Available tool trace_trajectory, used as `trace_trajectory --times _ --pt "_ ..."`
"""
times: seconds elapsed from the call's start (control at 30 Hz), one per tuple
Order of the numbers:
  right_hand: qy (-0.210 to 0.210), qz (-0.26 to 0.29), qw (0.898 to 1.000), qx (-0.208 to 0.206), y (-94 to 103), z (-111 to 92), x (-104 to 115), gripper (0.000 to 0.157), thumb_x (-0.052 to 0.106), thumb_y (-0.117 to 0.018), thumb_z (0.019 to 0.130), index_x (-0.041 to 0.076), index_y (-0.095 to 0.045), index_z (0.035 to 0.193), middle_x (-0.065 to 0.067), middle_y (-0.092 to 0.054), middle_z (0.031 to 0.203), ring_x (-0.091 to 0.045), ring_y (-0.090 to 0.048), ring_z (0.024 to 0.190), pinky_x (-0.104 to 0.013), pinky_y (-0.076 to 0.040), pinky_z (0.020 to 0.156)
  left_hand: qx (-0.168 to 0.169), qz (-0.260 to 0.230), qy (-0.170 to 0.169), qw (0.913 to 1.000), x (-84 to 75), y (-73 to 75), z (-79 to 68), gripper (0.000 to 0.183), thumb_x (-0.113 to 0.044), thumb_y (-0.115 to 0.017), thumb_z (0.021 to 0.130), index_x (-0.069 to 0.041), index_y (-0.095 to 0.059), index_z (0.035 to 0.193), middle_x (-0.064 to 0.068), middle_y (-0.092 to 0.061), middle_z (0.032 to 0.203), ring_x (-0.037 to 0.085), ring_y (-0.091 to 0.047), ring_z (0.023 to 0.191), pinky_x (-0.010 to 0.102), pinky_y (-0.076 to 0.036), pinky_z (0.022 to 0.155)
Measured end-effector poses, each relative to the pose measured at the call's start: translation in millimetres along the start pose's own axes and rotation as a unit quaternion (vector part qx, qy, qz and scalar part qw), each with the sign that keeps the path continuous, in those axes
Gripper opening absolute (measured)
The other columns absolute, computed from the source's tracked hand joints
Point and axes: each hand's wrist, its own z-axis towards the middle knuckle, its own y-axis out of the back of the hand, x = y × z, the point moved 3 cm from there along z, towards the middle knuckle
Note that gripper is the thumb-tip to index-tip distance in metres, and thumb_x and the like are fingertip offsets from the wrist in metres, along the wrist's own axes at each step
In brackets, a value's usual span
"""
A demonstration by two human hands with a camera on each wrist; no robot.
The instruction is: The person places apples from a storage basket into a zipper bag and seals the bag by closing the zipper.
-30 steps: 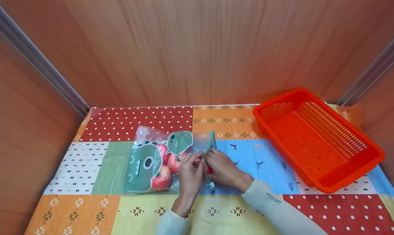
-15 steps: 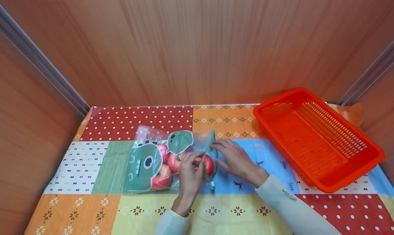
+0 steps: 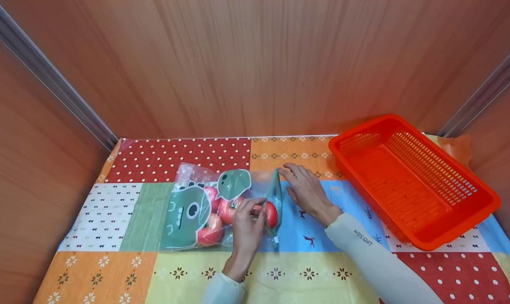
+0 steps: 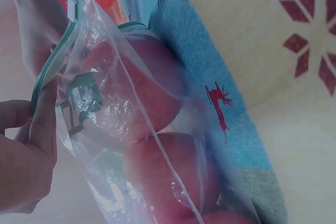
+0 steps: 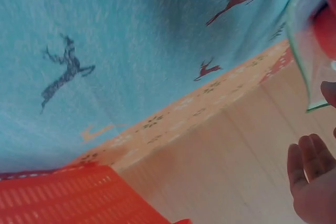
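Note:
A clear zip bag (image 3: 178, 238) with green cartoon prints lies on the cloth, holding several red apples (image 3: 210, 230). Its green-edged mouth faces right and gapes, with one apple (image 3: 271, 214) just inside. My left hand (image 3: 247, 221) pinches the upper lip of the mouth between thumb and fingers; in the left wrist view the fingers (image 4: 44, 124) grip the green zip strip, and a white slider (image 4: 72, 9) sits at its end. My right hand (image 3: 307, 190) is beside the mouth's far corner, fingers extended and holding nothing. Whether a fingertip touches the corner, I cannot tell.
An orange-red plastic basket (image 3: 411, 185) with slotted sides stands at the right, tilted across the table. A patchwork cloth (image 3: 98, 274) covers the table. Wooden panels (image 3: 255, 67) rise behind and on both sides.
My right hand has let go of the bag's mouth, drawn back to the right, then moved up to its far corner. The mouth gapes wider, exposing an apple. My left hand stays put.

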Motion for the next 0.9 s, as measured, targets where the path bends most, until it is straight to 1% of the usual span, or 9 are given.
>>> trace_trajectory --times 0.13,0.23,0.33,0.6,0.7,0.77,0.9 --pt "-0.002 0.002 1.000 0.009 -5.0 7 -3 0.063 0.009 -0.086 0.088 0.017 -0.060 0.146 -0.013 -0.062 0.145 -0.033 -0.062 0.130 -0.052 -0.052 0.110 0.000 -0.005 -0.005 1.0000 1.5 -0.1 -1.2 0.023 0.009 -0.074 0.091 -0.002 -0.079 0.111 0.007 -0.072 0.100 0.018 -0.072 0.081 0.026 -0.062 0.073" --pt "0.003 -0.001 1.000 0.013 -8.9 11 -5 0.062 0.011 -0.086 0.088 0.018 -0.062 0.145 -0.010 -0.063 0.145 -0.031 -0.062 0.131 -0.051 -0.051 0.111 -0.001 -0.006 -0.008 0.9999 2.5 -0.4 -1.8 0.023 0.010 -0.074 0.091 -0.002 -0.079 0.111 0.007 -0.072 0.100 0.018 -0.072 0.081 0.026 -0.062 0.073" --pt "0.007 -0.005 1.000 0.013 -12.4 15 -7 0.061 0.012 -0.087 0.087 0.019 -0.064 0.143 -0.008 -0.065 0.142 -0.028 -0.064 0.129 -0.048 -0.053 0.109 0.000 -0.006 -0.009 0.9999 2.4 -0.6 -2.1 0.024 0.010 -0.074 0.091 -0.002 -0.079 0.111 0.007 -0.072 0.100 0.019 -0.072 0.082 0.026 -0.062 0.074" --pt "0.006 0.025 0.999 0.025 -20.7 21 -11 0.055 0.013 -0.089 0.085 0.018 -0.068 0.135 -0.006 -0.068 0.135 -0.026 -0.064 0.122 -0.046 -0.054 0.107 0.001 -0.012 -0.015 0.9998 3.9 -1.0 -2.8 0.025 0.013 -0.073 0.090 0.000 -0.078 0.111 0.008 -0.072 0.101 0.019 -0.072 0.082 0.025 -0.062 0.073" --pt "0.021 0.023 0.999 0.012 -21.8 23 -12 0.051 0.011 -0.089 0.085 0.016 -0.071 0.132 -0.006 -0.070 0.130 -0.025 -0.065 0.118 -0.044 -0.056 0.104 0.003 -0.013 -0.010 0.9999 4.2 -1.3 -2.6 0.025 0.012 -0.073 0.090 0.000 -0.078 0.111 0.008 -0.072 0.101 0.019 -0.072 0.082 0.026 -0.062 0.073" --pt "0.035 0.013 0.999 -0.001 -23.1 25 -14 0.046 0.011 -0.089 0.085 0.015 -0.073 0.129 -0.006 -0.071 0.125 -0.024 -0.066 0.114 -0.042 -0.057 0.102 0.003 -0.012 -0.009 0.9999 4.7 -1.6 -2.6 0.024 0.012 -0.073 0.090 0.000 -0.078 0.111 0.008 -0.072 0.101 0.020 -0.072 0.082 0.026 -0.062 0.073" --pt "0.070 -0.035 0.996 -0.034 -25.8 29 -14 0.035 0.012 -0.086 0.089 0.013 -0.076 0.122 -0.006 -0.073 0.116 -0.023 -0.070 0.107 -0.038 -0.060 0.098 -0.001 -0.003 -0.014 0.9999 5.2 -2.0 -2.8 0.024 0.010 -0.074 0.091 -0.002 -0.079 0.111 0.007 -0.072 0.099 0.020 -0.073 0.082 0.026 -0.063 0.074"
